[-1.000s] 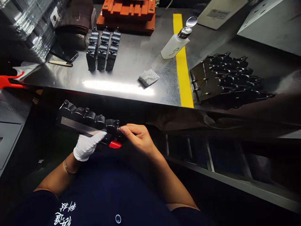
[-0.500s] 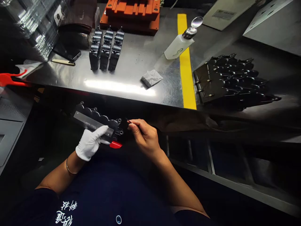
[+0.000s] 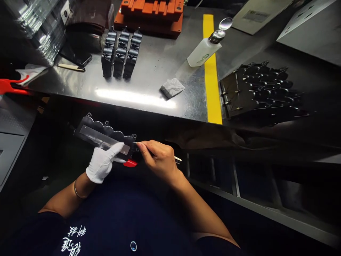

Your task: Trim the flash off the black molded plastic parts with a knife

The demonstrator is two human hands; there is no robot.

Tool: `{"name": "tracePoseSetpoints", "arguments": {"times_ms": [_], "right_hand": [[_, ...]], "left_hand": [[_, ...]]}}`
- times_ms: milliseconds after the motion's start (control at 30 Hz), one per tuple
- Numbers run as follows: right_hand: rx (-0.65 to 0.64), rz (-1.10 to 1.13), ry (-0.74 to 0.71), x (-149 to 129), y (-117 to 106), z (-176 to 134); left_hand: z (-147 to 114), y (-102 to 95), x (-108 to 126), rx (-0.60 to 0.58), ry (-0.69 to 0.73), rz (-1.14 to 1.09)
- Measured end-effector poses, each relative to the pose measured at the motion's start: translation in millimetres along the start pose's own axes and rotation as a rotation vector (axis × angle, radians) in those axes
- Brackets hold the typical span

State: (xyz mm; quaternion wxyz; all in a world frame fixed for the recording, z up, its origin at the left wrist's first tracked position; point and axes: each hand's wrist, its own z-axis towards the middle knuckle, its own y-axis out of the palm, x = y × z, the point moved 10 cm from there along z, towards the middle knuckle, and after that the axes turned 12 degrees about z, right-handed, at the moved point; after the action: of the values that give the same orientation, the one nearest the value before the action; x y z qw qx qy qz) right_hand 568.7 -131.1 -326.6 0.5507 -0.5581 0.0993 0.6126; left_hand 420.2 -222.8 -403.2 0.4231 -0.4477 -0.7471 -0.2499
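My left hand [image 3: 99,163], in a white glove, grips a black moulded part [image 3: 117,134] with a scalloped edge and small ringed lugs. A flat grey strip [image 3: 102,138] lies along its face, with my gloved thumb pressed on it. Below the part's right end a red piece [image 3: 130,163] shows; I cannot tell what it belongs to. My bare right hand [image 3: 160,158] is closed around a slim tool [image 3: 178,160]. Its thin tip reaches the part's right end, close to a lug; whether it touches is unclear. The fingers hide the middle of the tool.
Three similar black parts [image 3: 121,53] stand on the metal table [image 3: 149,67], before an orange fixture [image 3: 151,21]. A white bottle [image 3: 204,53] stands by yellow tape [image 3: 213,92]. Also there are a wrapped grey block [image 3: 172,88], more black parts [image 3: 261,89] and a cream-and-black tool [image 3: 70,67].
My right hand has moved left, bringing the tool's tip to the right end of the black part. The tool's rear end now shows behind the hand. My left hand keeps its hold.
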Motion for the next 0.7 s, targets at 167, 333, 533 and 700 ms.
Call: {"name": "tracePoseSetpoints", "arguments": {"times_ms": [167, 333, 533, 700], "right_hand": [[-0.472, 0.139, -0.069, -5, 15, 1], [-0.764, 0.219, -0.158, -23, 12, -7], [-0.534, 0.001, -0.16, -13, 4, 3], [-0.536, -0.033, -0.158, -9, 10, 2]], "left_hand": [[-1, 14.2, 8, -0.087, -0.083, 0.007], [1, 30.3, 6, -0.251, -0.219, -0.067], [2, 34.2, 4, -0.298, -0.247, 0.026], [3, 33.3, 2, -0.278, -0.255, 0.025]]}}
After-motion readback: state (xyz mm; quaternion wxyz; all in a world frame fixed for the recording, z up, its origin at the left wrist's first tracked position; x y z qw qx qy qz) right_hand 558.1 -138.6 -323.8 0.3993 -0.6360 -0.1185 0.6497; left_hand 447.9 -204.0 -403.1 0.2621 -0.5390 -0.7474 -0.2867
